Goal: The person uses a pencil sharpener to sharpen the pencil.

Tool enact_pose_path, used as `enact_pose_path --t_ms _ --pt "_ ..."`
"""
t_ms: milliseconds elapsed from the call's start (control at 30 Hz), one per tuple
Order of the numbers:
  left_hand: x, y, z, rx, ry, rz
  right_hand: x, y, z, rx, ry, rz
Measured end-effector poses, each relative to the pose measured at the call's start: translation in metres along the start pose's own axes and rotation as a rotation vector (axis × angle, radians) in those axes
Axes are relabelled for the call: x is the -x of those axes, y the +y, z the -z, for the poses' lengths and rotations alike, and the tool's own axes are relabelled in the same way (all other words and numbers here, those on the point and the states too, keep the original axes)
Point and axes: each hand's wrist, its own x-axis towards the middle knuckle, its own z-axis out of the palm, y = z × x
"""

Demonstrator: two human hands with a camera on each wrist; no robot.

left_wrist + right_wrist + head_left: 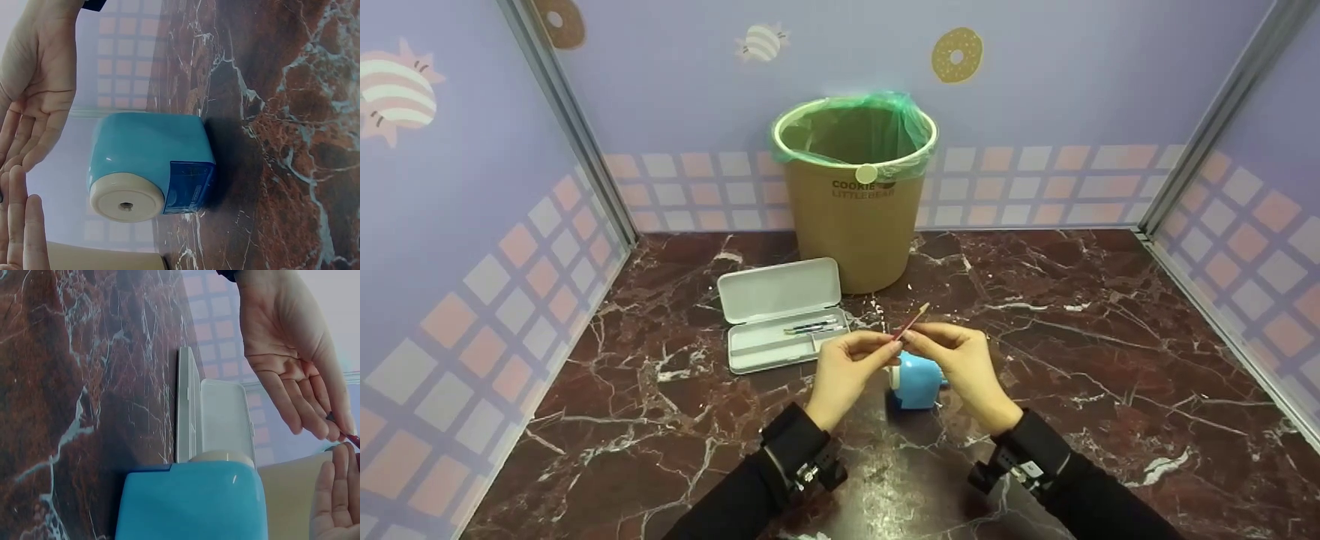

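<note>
Above the blue pencil sharpener (pixel 916 384), my two hands meet at a thin red pencil (pixel 911 321). My left hand (pixel 844 371) pinches its lower end between thumb and fingertips. Close beside it, my right hand (pixel 967 371) pinches the pencil too. The pale, wood-coloured end points up and away to the right. In the right wrist view, a dark end of the pencil (pixel 331 417) shows at the left fingertips. The sharpener stands upright, its round cream front (pixel 127 198) with a small hole visible in the left wrist view.
Left of the hands lies an open white pencil case (pixel 780 292) with a few slim pencils (pixel 814 328) inside. Behind stands a tan bin (pixel 855 225) with a green liner (pixel 911 124). Pale crumbs are scattered on the dark marbled table (pixel 1072 375). Patterned walls enclose the back and sides.
</note>
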Motion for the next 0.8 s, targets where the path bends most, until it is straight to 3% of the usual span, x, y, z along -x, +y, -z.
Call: enact_pose_path --t_ms 367,600,800 --pt "0.000 0.000 0.000 -0.031 0.001 0.000 0.000 0.002 -0.005 -0.033 0.032 0.001" --pt "0.000 -0.001 0.006 -0.159 -0.028 -0.022 -0.003 0.002 -0.006 0.017 0.046 -0.002" --pt "0.000 0.001 0.022 -0.346 -0.032 -0.067 -0.010 0.001 -0.003 0.130 0.037 0.047"
